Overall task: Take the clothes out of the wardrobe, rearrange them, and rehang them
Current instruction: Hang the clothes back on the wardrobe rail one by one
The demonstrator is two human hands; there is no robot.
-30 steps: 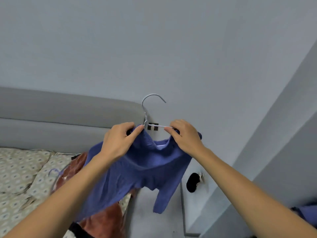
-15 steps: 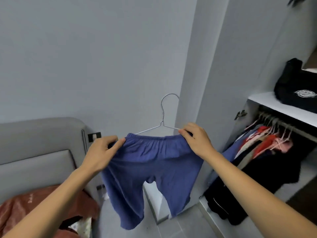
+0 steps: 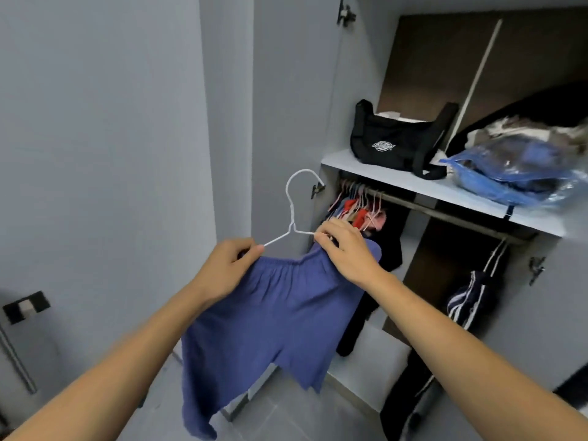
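A pair of blue shorts (image 3: 267, 316) hangs by its waistband from a white wire hanger (image 3: 294, 205) held up in front of me. My left hand (image 3: 227, 265) pinches the left end of the waistband and hanger. The right end is pinched by my right hand (image 3: 345, 249). The hanger's hook points towards the open wardrobe (image 3: 394, 358) on the right. Inside, several clothes (image 3: 359, 211) hang bunched at the left end of the rail (image 3: 445, 214).
A shelf (image 3: 337, 159) above the rail carries a black bag (image 3: 391, 143) and a blue plastic bag of clothes (image 3: 515, 173). A dark striped garment (image 3: 471, 300) hangs further right. The wardrobe door (image 3: 286, 90) stands open behind the hanger. A grey wall is on the left.
I have turned right from the bed to face the wardrobe, carrying the shorts on the hanger closer to the rail. Both hands keep their hold.
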